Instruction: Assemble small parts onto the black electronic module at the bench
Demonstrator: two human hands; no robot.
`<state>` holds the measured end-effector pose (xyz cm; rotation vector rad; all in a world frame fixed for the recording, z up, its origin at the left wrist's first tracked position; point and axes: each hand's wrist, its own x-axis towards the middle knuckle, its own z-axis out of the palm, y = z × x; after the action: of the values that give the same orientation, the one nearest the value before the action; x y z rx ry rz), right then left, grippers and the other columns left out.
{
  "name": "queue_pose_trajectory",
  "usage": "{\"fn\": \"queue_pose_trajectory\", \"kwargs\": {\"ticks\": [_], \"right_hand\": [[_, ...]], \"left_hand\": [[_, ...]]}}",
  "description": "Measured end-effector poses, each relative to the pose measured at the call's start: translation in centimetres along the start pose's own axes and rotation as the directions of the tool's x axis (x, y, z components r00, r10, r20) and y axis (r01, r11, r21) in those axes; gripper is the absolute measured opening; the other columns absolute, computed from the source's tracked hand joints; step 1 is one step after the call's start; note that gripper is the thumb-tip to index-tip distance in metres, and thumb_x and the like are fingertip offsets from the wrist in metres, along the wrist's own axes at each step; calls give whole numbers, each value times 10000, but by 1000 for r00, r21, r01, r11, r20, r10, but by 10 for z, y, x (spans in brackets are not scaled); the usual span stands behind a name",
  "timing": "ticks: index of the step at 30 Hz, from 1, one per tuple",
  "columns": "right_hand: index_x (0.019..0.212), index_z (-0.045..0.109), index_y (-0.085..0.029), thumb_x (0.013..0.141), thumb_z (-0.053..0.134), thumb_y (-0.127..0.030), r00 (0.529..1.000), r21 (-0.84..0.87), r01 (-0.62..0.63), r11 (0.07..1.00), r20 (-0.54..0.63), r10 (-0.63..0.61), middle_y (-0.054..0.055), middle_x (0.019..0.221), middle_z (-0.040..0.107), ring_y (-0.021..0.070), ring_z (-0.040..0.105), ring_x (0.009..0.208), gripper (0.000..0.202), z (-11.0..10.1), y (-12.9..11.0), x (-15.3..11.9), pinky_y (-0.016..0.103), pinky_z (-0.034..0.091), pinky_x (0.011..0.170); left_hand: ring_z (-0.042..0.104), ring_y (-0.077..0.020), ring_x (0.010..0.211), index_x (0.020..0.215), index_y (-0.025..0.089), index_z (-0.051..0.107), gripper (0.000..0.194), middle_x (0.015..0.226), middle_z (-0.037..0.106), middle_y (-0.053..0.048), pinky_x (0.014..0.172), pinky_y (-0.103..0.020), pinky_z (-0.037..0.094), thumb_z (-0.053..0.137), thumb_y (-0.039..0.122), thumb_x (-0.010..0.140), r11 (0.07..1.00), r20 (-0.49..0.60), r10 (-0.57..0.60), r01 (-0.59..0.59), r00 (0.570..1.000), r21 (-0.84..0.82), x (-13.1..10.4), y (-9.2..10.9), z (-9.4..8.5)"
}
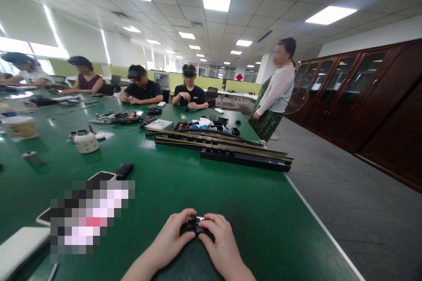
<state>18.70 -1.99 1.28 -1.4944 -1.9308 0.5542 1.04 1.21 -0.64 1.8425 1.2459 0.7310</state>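
Note:
Close in front of me, a small black part (195, 225) with a bright metallic bit on top is held just at the green tabletop. My left hand (173, 235) has its thumb and fingers curled round the part's left side. From the right, my right hand (219, 237) pinches the same part between thumb and fingers. The fingers cover much of it, so its exact kind cannot be made out.
A phone (102, 176) and a black case (124, 170) lie left, beside a pixelated patch and a white box (23, 246). Long black rails (244, 160) with thin brass rods lie ahead. A jar (86, 141) stands left. Several people sit opposite; one person (277, 83) stands right.

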Motion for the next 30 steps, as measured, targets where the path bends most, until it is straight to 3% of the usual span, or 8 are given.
{"fn": "queue_pose_trajectory", "kwargs": {"ticks": [7,12,20,30], "right_hand": [[941,647,-315,678,619,-198,1000,96,-15,995,-16,16,24,1074,613,237,515,1049,289,2,5,0,396,373,910],[1090,569,-274,649,619,-190,992,233,-86,969,-67,104,38,1106,605,247,521,1060,452,5,13,-1,404,380,934],[1085,565,-238,667,591,-190,984,292,-153,944,-39,172,44,1088,615,230,541,1032,422,7,16,0,379,388,928],[1050,588,-234,650,619,-203,983,310,-153,938,-51,177,47,1030,641,226,573,973,402,5,14,0,367,417,893]], "left_hand": [[486,-183,1029,1132,238,464,430,1097,556,-53,944,-337,352,526,255,707,999,4,7,-6,1000,-42,-2,-3,0],[501,-182,1037,1151,235,451,446,1089,561,-54,956,-338,341,530,254,713,990,5,-6,6,1000,-142,-1,-7,1],[514,-198,1036,1218,223,397,510,1094,582,-71,953,-365,336,528,278,728,962,53,3,12,999,-271,-1,1,-4],[530,-202,992,1187,215,438,463,1037,608,-73,919,-354,359,471,401,764,973,20,-32,36,999,-228,-1,-2,-3]]}}
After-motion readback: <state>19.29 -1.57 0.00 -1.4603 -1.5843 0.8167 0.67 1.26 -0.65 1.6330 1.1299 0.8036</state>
